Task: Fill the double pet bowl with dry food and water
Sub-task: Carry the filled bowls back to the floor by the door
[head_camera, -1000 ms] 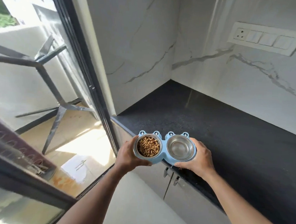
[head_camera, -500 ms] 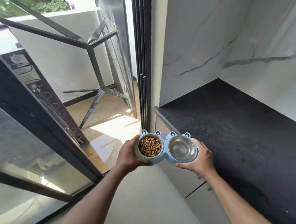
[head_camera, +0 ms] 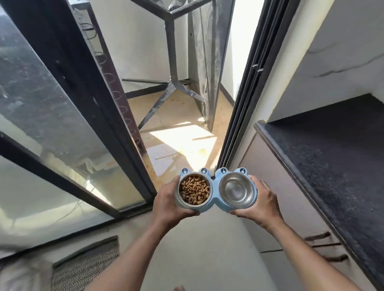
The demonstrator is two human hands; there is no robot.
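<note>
The blue double pet bowl (head_camera: 214,202) is held level in the air above a pale floor (head_camera: 214,248), in front of an open doorway. Dry food (head_camera: 194,190) is seen in its left steel cup, while the right steel cup (head_camera: 236,189) shows only bare metal. The left end is gripped by the left hand (head_camera: 168,208), the right end by the right hand (head_camera: 262,206). A dark countertop (head_camera: 347,164) lies to the right, a glass door (head_camera: 60,105) to the left.
</note>
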